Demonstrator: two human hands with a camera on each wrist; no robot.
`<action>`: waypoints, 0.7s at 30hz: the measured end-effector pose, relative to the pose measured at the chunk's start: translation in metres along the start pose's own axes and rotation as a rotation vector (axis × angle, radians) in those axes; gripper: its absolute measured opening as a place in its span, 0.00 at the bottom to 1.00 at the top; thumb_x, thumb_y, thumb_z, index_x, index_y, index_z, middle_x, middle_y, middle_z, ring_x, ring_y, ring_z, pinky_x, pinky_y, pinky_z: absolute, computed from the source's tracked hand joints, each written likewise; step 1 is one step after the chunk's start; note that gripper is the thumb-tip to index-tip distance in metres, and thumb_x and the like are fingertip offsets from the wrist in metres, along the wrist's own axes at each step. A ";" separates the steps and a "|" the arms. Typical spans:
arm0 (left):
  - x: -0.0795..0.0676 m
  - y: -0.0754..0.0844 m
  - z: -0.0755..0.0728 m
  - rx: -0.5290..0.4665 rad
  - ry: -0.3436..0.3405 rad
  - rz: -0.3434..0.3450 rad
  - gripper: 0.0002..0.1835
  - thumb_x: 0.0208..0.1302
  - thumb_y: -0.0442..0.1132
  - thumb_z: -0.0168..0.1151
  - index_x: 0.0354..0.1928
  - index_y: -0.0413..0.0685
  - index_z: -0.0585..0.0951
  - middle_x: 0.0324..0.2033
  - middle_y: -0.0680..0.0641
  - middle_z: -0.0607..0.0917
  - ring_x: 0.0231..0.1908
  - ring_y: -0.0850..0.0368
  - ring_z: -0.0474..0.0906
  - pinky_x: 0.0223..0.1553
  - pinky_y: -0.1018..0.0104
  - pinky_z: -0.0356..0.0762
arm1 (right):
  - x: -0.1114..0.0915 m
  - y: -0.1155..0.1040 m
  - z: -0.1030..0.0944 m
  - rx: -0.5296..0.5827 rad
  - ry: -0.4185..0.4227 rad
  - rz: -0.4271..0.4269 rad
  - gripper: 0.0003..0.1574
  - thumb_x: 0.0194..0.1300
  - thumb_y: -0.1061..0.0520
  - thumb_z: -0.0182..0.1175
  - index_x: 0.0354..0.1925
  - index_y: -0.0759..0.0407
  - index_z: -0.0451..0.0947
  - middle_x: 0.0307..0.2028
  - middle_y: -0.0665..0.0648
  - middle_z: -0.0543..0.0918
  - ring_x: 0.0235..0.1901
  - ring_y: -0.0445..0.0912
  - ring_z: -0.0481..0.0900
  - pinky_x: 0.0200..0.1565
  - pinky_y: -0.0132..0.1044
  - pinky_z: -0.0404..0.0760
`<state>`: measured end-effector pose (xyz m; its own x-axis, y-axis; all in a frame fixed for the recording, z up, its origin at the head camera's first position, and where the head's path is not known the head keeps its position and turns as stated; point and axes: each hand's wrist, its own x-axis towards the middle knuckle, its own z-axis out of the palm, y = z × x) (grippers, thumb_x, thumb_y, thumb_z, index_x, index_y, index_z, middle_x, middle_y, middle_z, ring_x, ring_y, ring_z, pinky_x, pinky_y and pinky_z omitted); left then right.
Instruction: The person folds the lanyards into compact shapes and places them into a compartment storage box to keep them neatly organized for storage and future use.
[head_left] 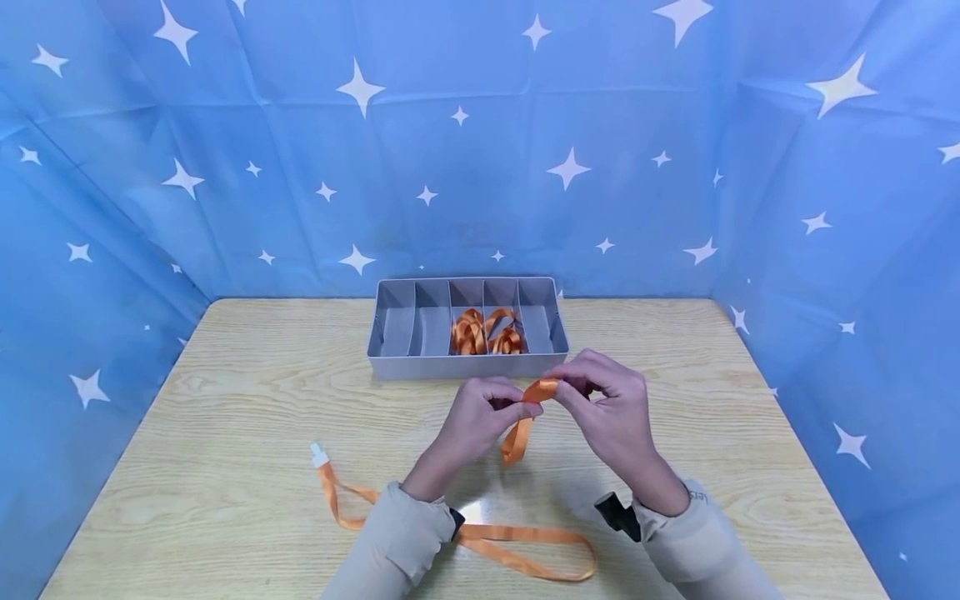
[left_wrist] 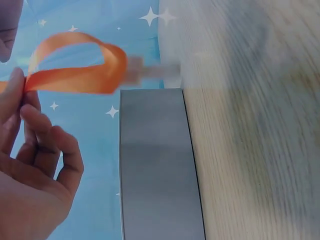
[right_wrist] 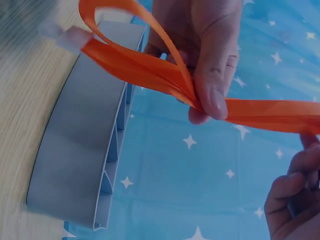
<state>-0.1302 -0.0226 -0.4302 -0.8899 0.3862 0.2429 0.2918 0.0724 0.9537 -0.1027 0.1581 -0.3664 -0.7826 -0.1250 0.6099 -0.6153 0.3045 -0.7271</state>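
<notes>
A blue curtain (head_left: 465, 212) printed with white stars hangs behind and on both sides of a pale wood-grain tabletop (head_left: 247, 400). At its far edge stands a grey divided tray (head_left: 450, 367), its long side running left to right; a coil (head_left: 469, 333) and a second coil (head_left: 507, 340), both orange, sit in its third and fourth compartments from the left.

Just on the near side of the tray, an orange ribbon (head_left: 541, 390) is held up between the two hands. The left hand (head_left: 476, 421) pinches it, fingers closed narrow; the right hand (head_left: 611, 408) pinches it too, thumb against finger. The stretch between them runs sideways, rising slightly to the right, and a loop hangs below the left fingers, ending in a pale clip (left_wrist: 134, 70), blurred. The right hand looks nearer the tray, by its right front corner.

Another strap (head_left: 528, 533) lies on the tabletop, passing beneath the left sleeve (head_left: 397, 533).
</notes>
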 end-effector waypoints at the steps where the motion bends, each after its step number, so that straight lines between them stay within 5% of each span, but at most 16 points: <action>1: 0.000 0.000 0.000 0.003 0.014 0.002 0.05 0.60 0.36 0.71 0.33 0.40 0.90 0.25 0.49 0.84 0.22 0.62 0.71 0.22 0.73 0.67 | 0.000 0.000 0.000 0.006 -0.009 0.007 0.14 0.55 0.77 0.67 0.30 0.60 0.86 0.22 0.49 0.78 0.20 0.40 0.68 0.21 0.30 0.67; 8: 0.004 0.005 -0.005 0.021 0.112 0.023 0.03 0.61 0.28 0.68 0.34 0.36 0.89 0.27 0.45 0.85 0.24 0.61 0.73 0.25 0.73 0.71 | -0.005 0.002 0.002 0.068 -0.112 0.099 0.20 0.53 0.76 0.66 0.20 0.52 0.78 0.16 0.49 0.65 0.18 0.41 0.63 0.21 0.34 0.62; 14: 0.007 0.008 -0.008 0.023 0.162 0.034 0.05 0.63 0.25 0.65 0.34 0.36 0.89 0.25 0.43 0.84 0.24 0.59 0.71 0.25 0.74 0.67 | -0.007 0.004 0.003 0.097 -0.317 0.227 0.21 0.50 0.74 0.62 0.17 0.49 0.75 0.16 0.45 0.65 0.18 0.38 0.62 0.22 0.31 0.62; 21: 0.008 0.013 -0.011 0.040 0.163 0.060 0.05 0.63 0.26 0.65 0.35 0.37 0.89 0.28 0.43 0.86 0.24 0.60 0.73 0.24 0.73 0.69 | -0.011 0.010 0.001 0.157 -0.537 0.267 0.18 0.56 0.66 0.68 0.17 0.52 0.73 0.15 0.45 0.63 0.18 0.34 0.61 0.21 0.29 0.61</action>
<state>-0.1375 -0.0288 -0.4136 -0.9147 0.2366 0.3275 0.3566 0.0918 0.9297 -0.1008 0.1612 -0.3807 -0.8246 -0.5341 0.1866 -0.3668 0.2537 -0.8950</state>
